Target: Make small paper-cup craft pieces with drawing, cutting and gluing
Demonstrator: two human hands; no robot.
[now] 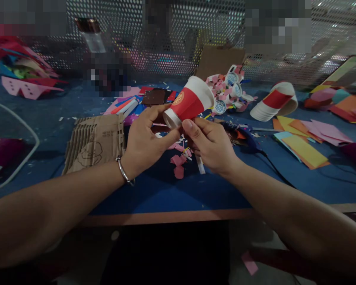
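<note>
A red and white paper cup (188,102) is held up in front of me, tilted with its rim to the upper right. My left hand (145,140) grips it near the base, fingers behind and thumb below. My right hand (209,142) pinches the cup's lower side, its thumb close to the left thumb. The cup's inside is turned away from view. Below the hands, pink paper scraps (178,164) lie on the blue table (172,198). Left of my left hand lies a corrugated cardboard piece (96,138) with a drawn outline.
A stack of cups (273,101) lies on its side at the right, near coloured paper sheets (307,148). A blue glue gun (247,136) trails a black cord. Behind the cup is a pile of decorated paper pieces (231,89). A perforated metal screen (178,35) closes the back.
</note>
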